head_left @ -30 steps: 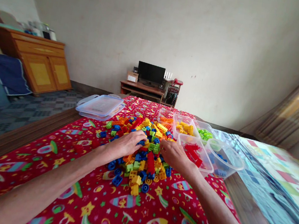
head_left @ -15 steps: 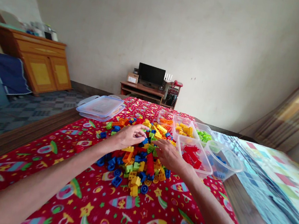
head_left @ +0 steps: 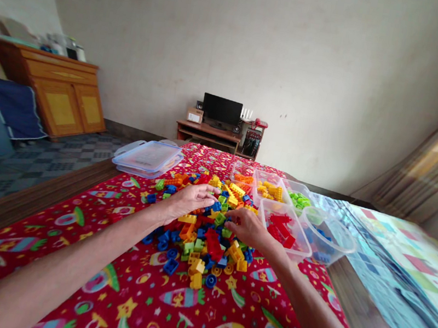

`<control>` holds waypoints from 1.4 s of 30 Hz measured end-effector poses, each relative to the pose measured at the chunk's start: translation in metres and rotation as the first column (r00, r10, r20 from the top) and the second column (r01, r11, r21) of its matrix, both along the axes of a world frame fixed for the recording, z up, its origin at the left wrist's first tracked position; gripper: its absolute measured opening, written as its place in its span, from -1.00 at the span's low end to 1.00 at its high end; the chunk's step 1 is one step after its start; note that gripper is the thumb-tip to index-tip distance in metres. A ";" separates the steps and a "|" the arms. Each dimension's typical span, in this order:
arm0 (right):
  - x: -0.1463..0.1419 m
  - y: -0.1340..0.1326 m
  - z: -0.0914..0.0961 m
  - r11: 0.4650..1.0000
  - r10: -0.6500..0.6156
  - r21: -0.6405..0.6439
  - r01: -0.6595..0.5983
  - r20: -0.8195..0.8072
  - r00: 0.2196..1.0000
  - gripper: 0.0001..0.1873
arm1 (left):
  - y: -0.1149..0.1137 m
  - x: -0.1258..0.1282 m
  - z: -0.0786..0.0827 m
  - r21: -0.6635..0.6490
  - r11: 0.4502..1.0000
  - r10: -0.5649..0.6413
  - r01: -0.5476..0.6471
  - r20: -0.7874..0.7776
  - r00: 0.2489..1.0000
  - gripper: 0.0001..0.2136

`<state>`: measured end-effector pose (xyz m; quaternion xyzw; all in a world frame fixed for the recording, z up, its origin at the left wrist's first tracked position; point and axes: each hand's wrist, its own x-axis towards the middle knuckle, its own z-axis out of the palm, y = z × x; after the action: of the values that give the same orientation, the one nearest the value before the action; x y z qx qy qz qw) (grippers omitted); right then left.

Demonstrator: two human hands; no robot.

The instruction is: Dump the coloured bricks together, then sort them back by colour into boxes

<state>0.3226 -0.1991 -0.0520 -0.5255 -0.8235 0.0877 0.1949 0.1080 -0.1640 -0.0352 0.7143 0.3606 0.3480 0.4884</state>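
Observation:
A mixed heap of toy building bricks point(head_left: 190, 231) in red, yellow, blue, green and orange lies on the red patterned cloth point(head_left: 153, 314). Over the heap's left middle, my left hand point(head_left: 191, 202) is open, its fingers loosely bent and nearest to a blue brick point(head_left: 216, 206). On the other side, my right hand point(head_left: 249, 227) hovers low at the bricks with thumb and fingers apart, close to a green brick point(head_left: 219, 219). Nothing shows in either hand, though the fingertips partly blend with the heap. A long red brick point(head_left: 213, 244) lies below my right hand.
Clear boxes to the right hold sorted bricks: red bricks point(head_left: 281, 231), yellow bricks point(head_left: 270, 191), orange bricks point(head_left: 243, 179) and green bricks point(head_left: 299, 200). A round clear tub point(head_left: 342, 242) contains blue bricks. Stacked clear lids point(head_left: 147, 157) lie at the back left.
My right hand has shifted slightly right and its fingers are more bent. The long red brick and yellow bricks beneath it have moved. My left hand is nearly still.

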 end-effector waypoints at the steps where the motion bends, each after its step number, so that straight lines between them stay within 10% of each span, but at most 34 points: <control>1: 0.000 0.000 0.000 1.000 0.002 -0.008 -0.002 -0.007 1.000 -0.76 | 0.000 0.000 0.000 -0.001 1.000 0.000 0.000 0.001 1.000 -0.45; 23: 0.005 -0.001 -0.018 0.997 -0.065 0.052 0.056 0.175 0.982 -0.63 | -0.003 0.003 -0.002 -0.005 1.000 0.017 -0.017 -0.036 0.999 -0.41; 33: -0.004 -0.016 0.019 0.965 0.003 0.258 0.040 -0.163 0.987 -0.74 | -0.004 0.008 -0.004 -0.012 0.999 0.043 -0.043 0.021 0.999 -0.44; 42: -0.020 -0.022 0.008 0.973 0.119 0.214 -0.091 -0.120 0.986 -0.79 | -0.017 0.022 -0.010 -0.079 0.997 0.026 -0.016 0.129 0.991 -0.41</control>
<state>0.3025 -0.2206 -0.0439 -0.4509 -0.8401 0.0459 0.2981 0.1301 -0.1807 -0.0455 0.6666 0.3489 0.3847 0.5348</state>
